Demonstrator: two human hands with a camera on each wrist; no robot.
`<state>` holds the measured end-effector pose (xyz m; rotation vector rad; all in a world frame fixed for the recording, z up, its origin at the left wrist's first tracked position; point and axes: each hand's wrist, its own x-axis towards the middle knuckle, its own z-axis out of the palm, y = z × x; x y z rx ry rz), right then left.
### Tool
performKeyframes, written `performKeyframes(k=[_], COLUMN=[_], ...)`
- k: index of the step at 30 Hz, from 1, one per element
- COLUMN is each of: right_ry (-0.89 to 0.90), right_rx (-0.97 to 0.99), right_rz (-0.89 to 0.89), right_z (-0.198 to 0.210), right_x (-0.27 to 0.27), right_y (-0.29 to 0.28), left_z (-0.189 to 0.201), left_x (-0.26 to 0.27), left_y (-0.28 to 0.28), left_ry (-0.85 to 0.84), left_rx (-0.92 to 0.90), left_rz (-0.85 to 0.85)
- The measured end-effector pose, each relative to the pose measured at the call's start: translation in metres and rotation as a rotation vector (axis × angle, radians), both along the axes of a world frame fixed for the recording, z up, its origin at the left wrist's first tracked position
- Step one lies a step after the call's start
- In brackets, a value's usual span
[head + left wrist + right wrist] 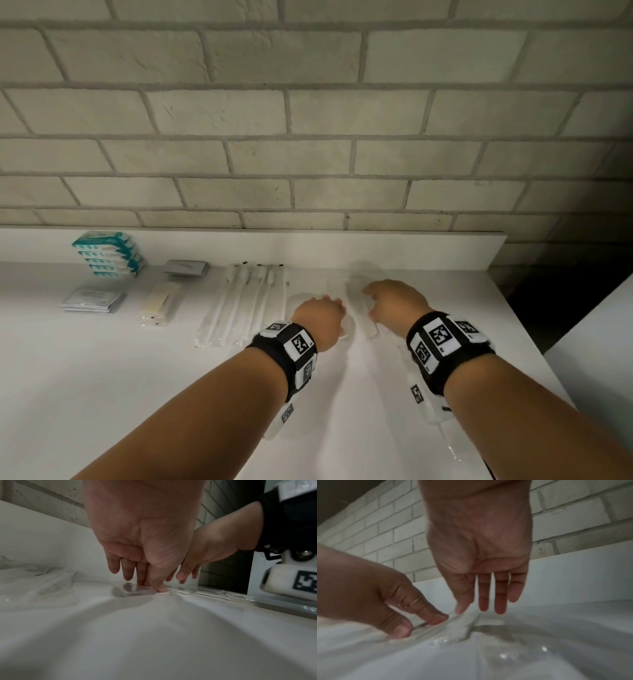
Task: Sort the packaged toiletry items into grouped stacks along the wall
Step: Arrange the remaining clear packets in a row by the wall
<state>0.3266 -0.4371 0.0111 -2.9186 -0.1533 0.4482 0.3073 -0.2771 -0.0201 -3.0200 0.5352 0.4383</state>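
A clear plastic packet (357,291) with a white item inside lies on the white counter (137,394) close to the wall. My left hand (322,317) is bent over its left side. In the left wrist view the thumb and fingertips (160,588) pinch the clear packet (135,590) against the counter. My right hand (385,301) hovers over the packet's right side with straight, relaxed fingers (500,601). One fingertip just touches the crinkled packet (462,624). My left hand (419,615), which wears a thin ring, also shows there.
Sorted along the wall to the left are a teal packet stack (104,255), a grey packet (186,268), flat white sachets (92,299), cream packets (160,303) and wrapped toothbrushes (243,305). The counter ends at the right (534,325). More clear wrapping (455,445) lies under my right forearm.
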Motion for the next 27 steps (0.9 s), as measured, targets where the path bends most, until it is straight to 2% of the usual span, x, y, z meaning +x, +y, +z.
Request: performKeyframes(k=[3,7,9,12,13,15,18,21,27], right_ry=[0.043,-0.020,-0.013,-0.019,-0.023,0.022,0.221,0.320,0.338], right_rx=[-0.144,-0.197,-0.113,0.109,0.117,0.044,-0.073,-0.213,-0.089], right_rz=[0.171,0.171,0.135,-0.021,-0.065,-0.124,-0.123,-0.055,-0.113], right_z=[-0.010,-0.014,-0.006,0.017,0.025,0.035,0.038,0.027,0.021], right_x=[-0.005,-0.008,-0.013,-0.014,-0.013,-0.017,-0.039,-0.058,-0.050], right_y=[0.003,0.007,0.001,-0.021,-0.029,-0.043,-0.048,-0.042,-0.047], left_z=[0.001,0.004,0.007,0.009,0.008,0.008,0.011,0.013,0.022], left_x=[-0.001,-0.003,-0.003,0.001,0.001,-0.001,-0.005,-0.009,-0.015], left_y=[0.000,0.000,0.000,0.000,-0.001,-0.008,-0.029,-0.046,-0.047], left_ry=[-0.009,0.013,0.030,0.050,0.032,-0.047,-0.146,-0.093,-0.042], left_rx=[-0.017,-0.040,-0.035,-0.040,-0.048,-0.093,-0.124,-0.068,-0.011], left_rz=[0.001,0.011,0.007,0.006,-0.001,-0.014,-0.047,-0.009,0.048])
